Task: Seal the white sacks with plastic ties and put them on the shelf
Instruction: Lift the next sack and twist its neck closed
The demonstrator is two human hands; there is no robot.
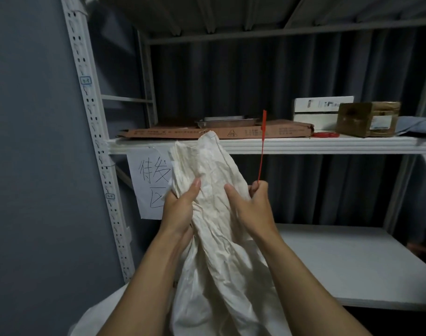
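Cardboard [158, 133], tray [227, 121] and boxes [367, 120] on shelf [328, 144] behind sack [214, 202]

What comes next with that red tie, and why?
Probably loop the red tie round the bunched neck of the white sack: the left grip and right grip hold that neck gathered, the right also pinches the tie's lower end; the tie circles nothing yet.
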